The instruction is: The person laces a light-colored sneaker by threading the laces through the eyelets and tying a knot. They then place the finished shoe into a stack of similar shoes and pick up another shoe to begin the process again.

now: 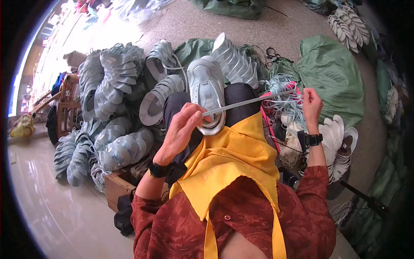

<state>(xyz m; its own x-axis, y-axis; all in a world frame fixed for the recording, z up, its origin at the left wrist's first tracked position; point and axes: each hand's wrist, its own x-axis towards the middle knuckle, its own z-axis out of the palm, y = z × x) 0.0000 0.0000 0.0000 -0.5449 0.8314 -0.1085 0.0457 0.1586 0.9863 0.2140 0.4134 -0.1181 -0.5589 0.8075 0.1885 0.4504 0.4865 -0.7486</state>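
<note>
A pale grey shoelace [246,102] runs taut and flat between my two hands. My left hand [180,129] pinches one end with thumb and fingers, just over the near end of a light grey shoe upper [206,82]. That upper rests between my knees, its eyelet strip facing up. Out to the right, my right hand [312,108] is closed on the other end of the lace, above a bundle of pale blue laces [282,93]. Whether the lace passes through the upper cannot be made out under my left hand.
Nested stacks of grey uppers [114,82] lie to the left, with more uppers [233,60] ahead. A green sack [332,77] and white uppers [334,138] are on the right. A wooden box [116,187] stands at lower left. A yellow apron [233,155] covers my lap.
</note>
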